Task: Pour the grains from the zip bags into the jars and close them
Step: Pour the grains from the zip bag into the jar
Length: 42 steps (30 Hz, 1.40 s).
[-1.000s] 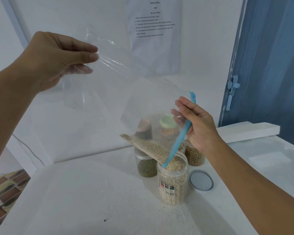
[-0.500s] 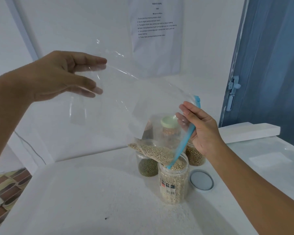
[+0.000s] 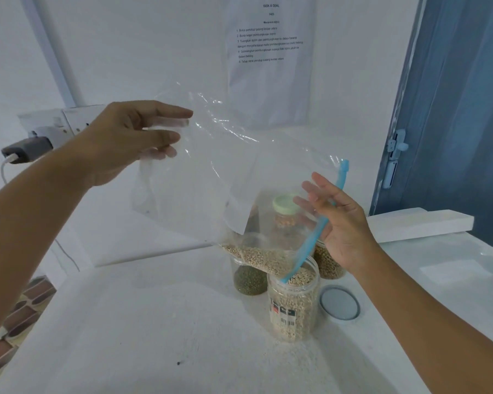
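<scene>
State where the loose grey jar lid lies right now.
In the head view, the grey lid lies flat on the white table, just right of the open jar.

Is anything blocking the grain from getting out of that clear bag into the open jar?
Nothing visible: the clear zip bag has its blue zipper mouth dipped into the open clear plastic jar; its grey lid lies beside it.

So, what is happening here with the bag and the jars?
A person is pouring pale grains from a clear zip bag into an open jar on the white table. The left hand holds the bottom of the bag up high, and the right hand holds the blue zip edge over the jar's mouth. The jar is nearly full, and some grains remain in the bag. Its grey lid lies beside it on the table. Three other jars stand behind.
</scene>
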Tool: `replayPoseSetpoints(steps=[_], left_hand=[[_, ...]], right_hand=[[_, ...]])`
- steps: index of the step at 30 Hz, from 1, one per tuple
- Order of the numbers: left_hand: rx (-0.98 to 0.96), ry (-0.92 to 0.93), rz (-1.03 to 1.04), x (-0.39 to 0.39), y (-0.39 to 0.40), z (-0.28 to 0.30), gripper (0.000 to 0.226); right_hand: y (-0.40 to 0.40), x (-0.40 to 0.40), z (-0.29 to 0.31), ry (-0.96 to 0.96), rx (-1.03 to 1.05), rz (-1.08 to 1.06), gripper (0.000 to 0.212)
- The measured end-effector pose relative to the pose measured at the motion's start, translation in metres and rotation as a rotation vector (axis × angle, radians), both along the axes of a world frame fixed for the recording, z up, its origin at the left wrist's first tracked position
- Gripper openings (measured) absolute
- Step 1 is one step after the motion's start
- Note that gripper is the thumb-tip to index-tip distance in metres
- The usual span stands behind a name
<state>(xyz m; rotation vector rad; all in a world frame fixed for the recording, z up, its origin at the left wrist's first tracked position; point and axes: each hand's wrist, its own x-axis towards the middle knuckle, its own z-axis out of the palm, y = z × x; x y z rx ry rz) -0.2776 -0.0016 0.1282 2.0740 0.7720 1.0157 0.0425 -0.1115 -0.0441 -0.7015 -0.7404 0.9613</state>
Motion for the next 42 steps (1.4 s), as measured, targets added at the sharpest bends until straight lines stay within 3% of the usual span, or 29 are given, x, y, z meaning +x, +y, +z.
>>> replayPoseSetpoints(steps=[5,11,17,20,26,30,33,38,42], left_hand=[[-0.067,-0.112,-0.036,0.007,-0.004,-0.012,0.034],[-0.099,-0.081,-0.157,-0.015,-0.005,-0.039,0.058],[-0.308,-0.012,-0.141,-0.043,0.000,-0.070,0.078],[-0.329,-0.014,-0.147,-0.040,-0.001,-0.083,0.073],[-0.184,-0.111,-0.076,-0.029,0.001,-0.090,0.069],[-0.099,-0.188,-0.047,-0.019,0.001,-0.091,0.017],[-0.140,-0.230,-0.004,-0.013,-0.002,-0.087,0.035],[-0.218,-0.291,-0.044,-0.004,-0.008,-0.077,0.047],[-0.151,-0.235,-0.055,-0.003,-0.011,-0.070,0.040]], right_hand=[[0.002,-0.003,-0.006,-0.111,-0.024,-0.024,0.028],[0.006,0.002,-0.013,-0.101,-0.040,-0.083,0.031],[0.007,0.007,-0.015,-0.015,-0.045,-0.100,0.031],[0.008,0.010,-0.016,-0.017,-0.057,-0.119,0.028],[0.008,0.009,-0.017,-0.003,-0.062,-0.102,0.029],[0.006,0.008,-0.017,0.008,-0.068,-0.100,0.029],[0.005,0.009,-0.018,0.004,-0.068,-0.108,0.029],[0.007,0.010,-0.019,-0.017,-0.075,-0.126,0.029],[0.007,0.010,-0.019,-0.018,-0.072,-0.135,0.029]])
